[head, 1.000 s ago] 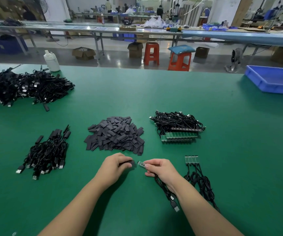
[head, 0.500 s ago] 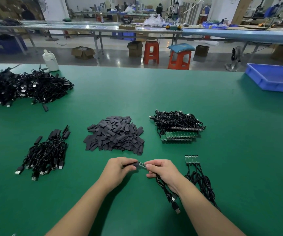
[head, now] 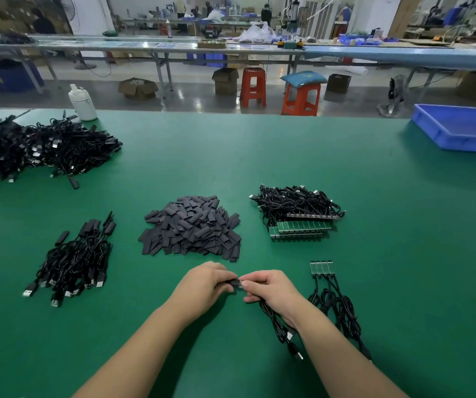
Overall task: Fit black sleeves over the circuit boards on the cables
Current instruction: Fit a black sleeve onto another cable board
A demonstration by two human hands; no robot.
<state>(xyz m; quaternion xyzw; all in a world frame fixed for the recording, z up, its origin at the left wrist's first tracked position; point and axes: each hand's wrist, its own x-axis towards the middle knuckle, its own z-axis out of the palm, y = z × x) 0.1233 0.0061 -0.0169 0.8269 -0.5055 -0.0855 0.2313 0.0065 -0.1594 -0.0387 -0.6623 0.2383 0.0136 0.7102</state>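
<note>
Close to the near edge of the desk [head: 374, 173], the left hand [head: 202, 285] pinched a black sleeve [head: 233, 283] between thumb and fingertips, and the right hand [head: 271, 291] pinched the small circuit board [head: 241, 283] at its cable end, the two grips almost touching, with only a sliver of board showing between them. How far the sleeve was on, I could not tell. The cable [head: 280, 328] trailed from under the right palm toward the near edge, limp and light. The sleeve looked like thin, soft tubing that flattens easily, so I judged it wanted a light hold on its sides to keep the mouth open. The board seemed stiff but delicate, best gripped by its edges near the wire.

Just right of the right hand lay four more cables with bare boards [head: 321, 268], side by side, their wires looping toward the near edge. They sat near enough that a wrist might have dragged them.

Farther in, at the desk's middle, sat the heap of loose sleeves [head: 193, 228]. Right of it was a stack of unfitted cables and boards [head: 300, 216], and left of it a bundle of sleeved cables [head: 76, 259]. Nothing stood between the hands and the heap.

Toward the far left corner sprawled a large tangle of cables [head: 36, 147] beside a white bottle [head: 83, 103], and a blue tray [head: 460, 127] sat at the far right.
</note>
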